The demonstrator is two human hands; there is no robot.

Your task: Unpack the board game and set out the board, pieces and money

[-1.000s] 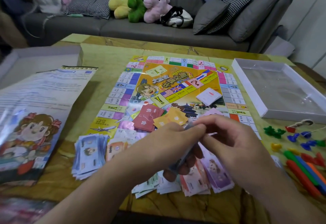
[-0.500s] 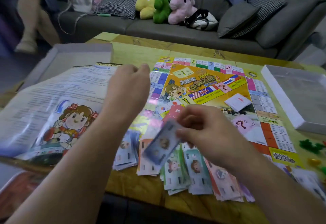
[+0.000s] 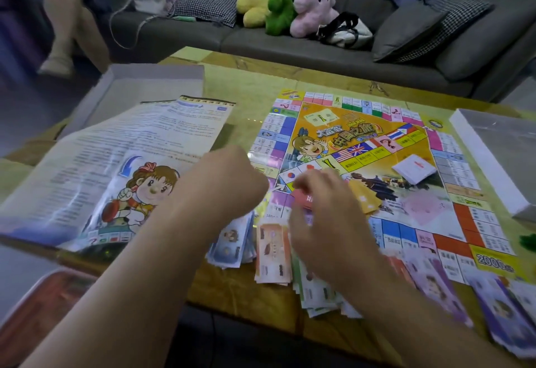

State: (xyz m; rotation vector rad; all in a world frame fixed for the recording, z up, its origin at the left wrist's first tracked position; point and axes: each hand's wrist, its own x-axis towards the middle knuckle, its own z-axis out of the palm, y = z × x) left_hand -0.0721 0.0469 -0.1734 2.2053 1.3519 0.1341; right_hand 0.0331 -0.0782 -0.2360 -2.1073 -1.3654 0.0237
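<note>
At the far left of the table (image 3: 240, 83) we see the grey box lid (image 3: 150, 89), and nearer us the rule sheet (image 3: 121, 164) with its cartoon girl, lying partly over the lid's near edge. Just right of that sheet our left hand (image 3: 223, 182) hangs above the near left corner of the board; its fingers are curled under and turned away from us, so we cannot tell whether it holds anything.

Below that hand lies the money in a row along the table's near edge: the blue notes (image 3: 232, 240) first, then the orange notes (image 3: 271, 251), then green notes (image 3: 316, 295) fanned out, and purple notes (image 3: 435, 286) further right. Each bundle's long axis runs roughly away from us, towards the board (image 3: 362, 147), and the bundles overlap the board's near edge.

Our right hand (image 3: 327, 222) is spread low over the middle of this row, fingers straight and loosely apart, gripping nothing that we can make out, though motion blur softens it. The orange notes lie just to its left and the green ones under its palm, so we judge this hand the nearer one for squaring up the middle bundles, while the left hand is nearer the blue ones.

Beyond the right hand's fingertips, red cards (image 3: 304, 199) and yellow cards (image 3: 364, 198) sit loose on the board, with a white card deck (image 3: 414, 168) further right. At the far right stands the white box tray (image 3: 481, 159), and a green piece (image 3: 528, 241) shows at the frame's edge.
</note>
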